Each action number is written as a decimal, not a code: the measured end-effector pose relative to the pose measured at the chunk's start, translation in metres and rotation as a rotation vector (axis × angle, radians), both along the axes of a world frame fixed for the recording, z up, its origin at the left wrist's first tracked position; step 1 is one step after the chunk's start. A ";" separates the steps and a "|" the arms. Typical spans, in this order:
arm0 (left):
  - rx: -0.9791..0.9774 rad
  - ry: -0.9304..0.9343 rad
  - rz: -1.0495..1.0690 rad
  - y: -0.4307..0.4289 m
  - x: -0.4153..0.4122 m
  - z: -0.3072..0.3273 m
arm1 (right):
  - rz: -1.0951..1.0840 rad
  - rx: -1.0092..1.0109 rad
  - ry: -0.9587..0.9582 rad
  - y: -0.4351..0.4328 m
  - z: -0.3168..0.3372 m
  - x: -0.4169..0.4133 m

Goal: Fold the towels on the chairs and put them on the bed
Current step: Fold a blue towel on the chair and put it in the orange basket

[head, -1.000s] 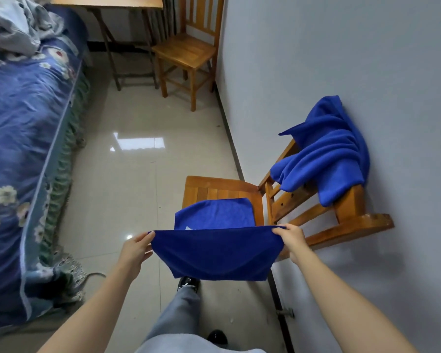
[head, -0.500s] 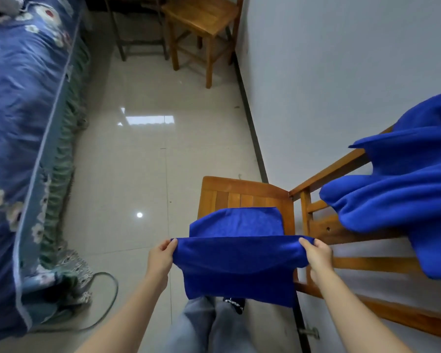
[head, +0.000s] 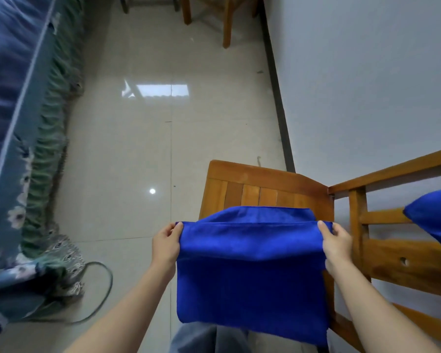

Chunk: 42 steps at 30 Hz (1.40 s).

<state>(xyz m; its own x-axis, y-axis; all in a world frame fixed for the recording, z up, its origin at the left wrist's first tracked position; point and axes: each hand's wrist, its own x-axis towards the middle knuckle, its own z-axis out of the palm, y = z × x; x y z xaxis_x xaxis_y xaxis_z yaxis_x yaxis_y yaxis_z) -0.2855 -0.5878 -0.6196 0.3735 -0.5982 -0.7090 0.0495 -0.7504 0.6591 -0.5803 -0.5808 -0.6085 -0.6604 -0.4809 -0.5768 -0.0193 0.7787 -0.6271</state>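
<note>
Head view | our left hand and right hand pinch blue towel corners | folded edge taut over near chair

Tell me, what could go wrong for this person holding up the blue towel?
Both hands, left hand and right hand, pinch only the top corners of the blue towel, so a slip could drop it onto the floor. The hanging end may fold unevenly. A cable loops on the floor beside the bed, a possible trip on the way there.
</note>
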 end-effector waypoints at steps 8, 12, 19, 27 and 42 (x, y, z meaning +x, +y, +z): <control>0.206 0.007 -0.026 -0.015 -0.007 -0.047 | -0.031 0.025 -0.009 -0.028 -0.034 -0.002; 0.247 0.042 -0.040 -0.023 -0.008 -0.045 | 0.005 0.052 -0.058 -0.038 -0.039 -0.005; 0.117 0.207 -0.142 -0.038 -0.011 -0.031 | 0.065 0.069 -0.115 -0.051 -0.037 -0.012; 0.126 0.023 -0.307 -0.045 -0.013 -0.034 | 0.071 0.123 -0.186 -0.044 -0.037 -0.031; 0.065 -0.088 -0.304 -0.048 -0.010 -0.053 | 0.133 0.126 -0.121 -0.046 -0.049 -0.035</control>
<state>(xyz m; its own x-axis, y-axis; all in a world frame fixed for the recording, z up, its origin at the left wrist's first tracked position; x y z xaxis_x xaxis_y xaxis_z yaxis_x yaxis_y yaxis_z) -0.2957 -0.6357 -0.6725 0.2465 -0.6458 -0.7226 -0.2383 -0.7631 0.6007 -0.6155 -0.6270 -0.6571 -0.5188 -0.4783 -0.7086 -0.0574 0.8465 -0.5293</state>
